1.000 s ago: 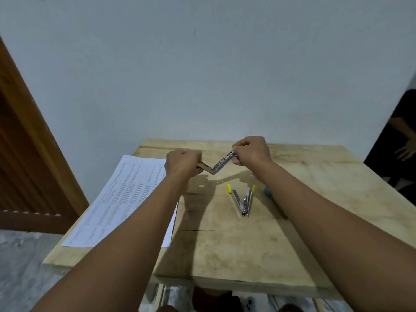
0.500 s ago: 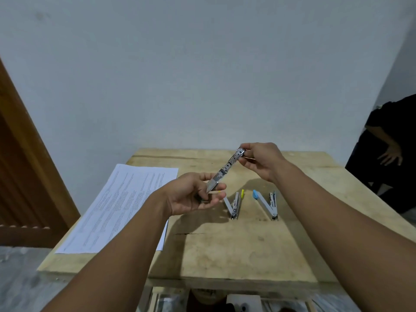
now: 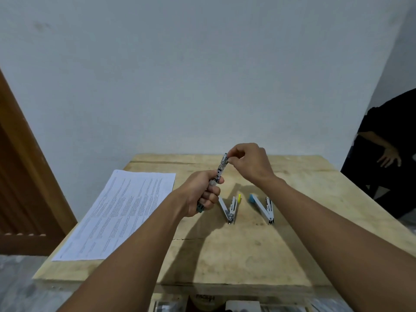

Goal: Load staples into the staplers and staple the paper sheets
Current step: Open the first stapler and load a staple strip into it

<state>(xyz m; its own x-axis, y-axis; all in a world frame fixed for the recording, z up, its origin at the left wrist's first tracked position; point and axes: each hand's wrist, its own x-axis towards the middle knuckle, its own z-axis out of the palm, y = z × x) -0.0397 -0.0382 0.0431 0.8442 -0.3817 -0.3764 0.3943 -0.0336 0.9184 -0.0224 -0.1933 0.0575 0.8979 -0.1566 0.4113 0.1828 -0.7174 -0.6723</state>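
Along the left edge of the wooden table [image 3: 247, 255], a stack of printed paper sheets [image 3: 121, 212] is laid flat, its near corner reaching towards the table's front left corner and its far edge stopping short of the back edge.

Just right of the sheets, above the middle of the table, the left hand [image 3: 200, 192] is seen closed in a fist around the lower part of a metal stapler [image 3: 219, 170]. The stapler is held clear of the surface and tilted, its upper end pointing up and slightly right; a teal end shows below the curled fingers. The thumb is pressed against the metal body.

The upper tip of that stapler is met by the right hand [image 3: 249, 163], whose thumb and forefinger are drawn narrow in a pinch at the metal end, the other fingers being curled in. Whether a strip of staples is held in the pinch cannot be told, since that spot is small and blurred.

On the table below the hands, near its middle, a yellow-tipped stapler [image 3: 231, 208] is laid opened out in a V, its hinge towards the front edge. Just beside it on the right, apart from it, a blue-tipped stapler [image 3: 262, 207] is laid opened in the same way.

At the far right, beyond the table's right edge, a person in dark clothing [image 3: 391, 149] is partly seen.
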